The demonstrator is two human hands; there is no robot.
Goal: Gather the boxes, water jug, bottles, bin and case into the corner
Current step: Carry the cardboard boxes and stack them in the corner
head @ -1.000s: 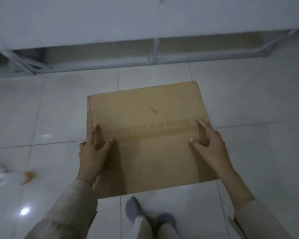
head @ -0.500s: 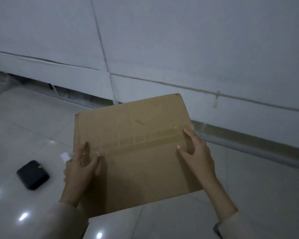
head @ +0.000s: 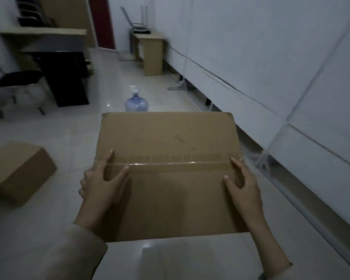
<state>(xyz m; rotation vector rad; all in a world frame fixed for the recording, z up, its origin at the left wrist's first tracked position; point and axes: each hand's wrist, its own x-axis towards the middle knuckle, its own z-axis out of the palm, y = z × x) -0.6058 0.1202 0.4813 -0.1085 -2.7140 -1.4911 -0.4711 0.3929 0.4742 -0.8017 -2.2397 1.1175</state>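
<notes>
I carry a large taped cardboard box [head: 170, 142] in front of me, above the floor. My left hand [head: 101, 186] grips its left edge, thumb and forefinger on top, the other fingers curled round the side. My right hand [head: 242, 186] grips the right edge the same way. A second, smaller cardboard box [head: 16, 170] lies on the floor at the left. A blue water jug [head: 136, 103] with a white pump top stands on the floor just beyond the carried box.
A white panelled wall [head: 271, 57] runs along the right. A black chair [head: 18, 81] and a dark desk [head: 49, 37] stand at the far left. A small wooden table [head: 150, 51] stands by the wall at the back.
The box has stayed in both hands while my view swung away from the wall. The room, the jug and the second box have come into sight. The small black case is out of view.
</notes>
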